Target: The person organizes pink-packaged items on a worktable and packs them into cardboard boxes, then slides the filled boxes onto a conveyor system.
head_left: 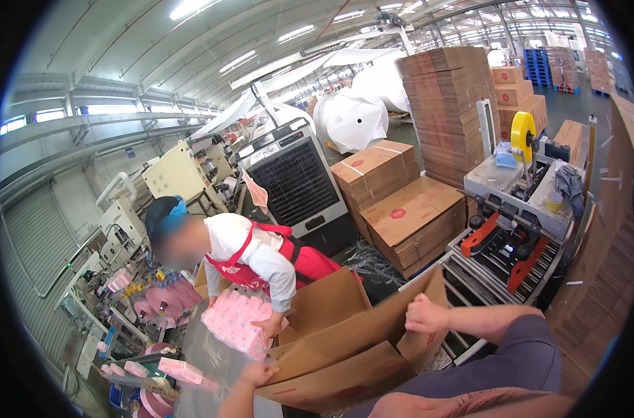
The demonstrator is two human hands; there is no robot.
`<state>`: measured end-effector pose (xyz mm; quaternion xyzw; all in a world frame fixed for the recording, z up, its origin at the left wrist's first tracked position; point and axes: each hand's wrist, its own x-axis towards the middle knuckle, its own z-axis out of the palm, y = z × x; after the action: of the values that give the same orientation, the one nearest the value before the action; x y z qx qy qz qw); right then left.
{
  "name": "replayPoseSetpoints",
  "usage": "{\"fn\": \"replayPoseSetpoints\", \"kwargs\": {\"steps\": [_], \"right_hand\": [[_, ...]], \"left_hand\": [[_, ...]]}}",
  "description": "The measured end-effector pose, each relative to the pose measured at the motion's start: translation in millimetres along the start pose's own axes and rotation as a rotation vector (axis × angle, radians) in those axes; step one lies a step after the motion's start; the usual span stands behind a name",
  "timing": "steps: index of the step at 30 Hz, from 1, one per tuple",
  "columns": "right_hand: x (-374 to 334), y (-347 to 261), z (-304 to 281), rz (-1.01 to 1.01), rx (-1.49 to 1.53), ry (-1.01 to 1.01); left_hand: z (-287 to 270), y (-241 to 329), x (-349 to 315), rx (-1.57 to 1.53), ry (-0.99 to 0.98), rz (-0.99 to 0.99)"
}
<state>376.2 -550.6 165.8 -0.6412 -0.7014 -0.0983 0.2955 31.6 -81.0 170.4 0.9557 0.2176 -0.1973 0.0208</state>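
Observation:
An open cardboard box (331, 380) stands in front of me with its flaps raised. At its near left corner, my left hand (259, 373) is closed over the edge of the cardboard. My right hand (426, 315) pinches the raised flap on the right, its fingers curled round the rim. How much lies inside the box is hidden by its walls. Across from me, a co-worker (250, 254) in a red apron leans over a block of pink wrapped packs (240, 317) beside the box, both of that person's hands on it.
Right of the box is a roller conveyor (463, 268) with a carton-taping machine (515, 188) carrying a yellow tape roll. Flat cardboard stacks (411, 212) and a large air cooler (292, 181) stand behind. Pink packs (184, 371) sit on machinery at left, near a grey table (198, 400).

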Motion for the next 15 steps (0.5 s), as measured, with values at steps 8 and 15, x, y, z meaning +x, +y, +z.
{"fn": "replayPoseSetpoints", "kwargs": {"steps": [8, 15], "right_hand": [[-32, -10, 100, -0.338, 0.19, -1.008], [-129, 65, 186, -0.196, 0.466, -1.019]], "left_hand": [[115, 216, 65, -0.472, -0.709, -0.119], [152, 202, -8, -0.73, -0.605, 0.932]]}}
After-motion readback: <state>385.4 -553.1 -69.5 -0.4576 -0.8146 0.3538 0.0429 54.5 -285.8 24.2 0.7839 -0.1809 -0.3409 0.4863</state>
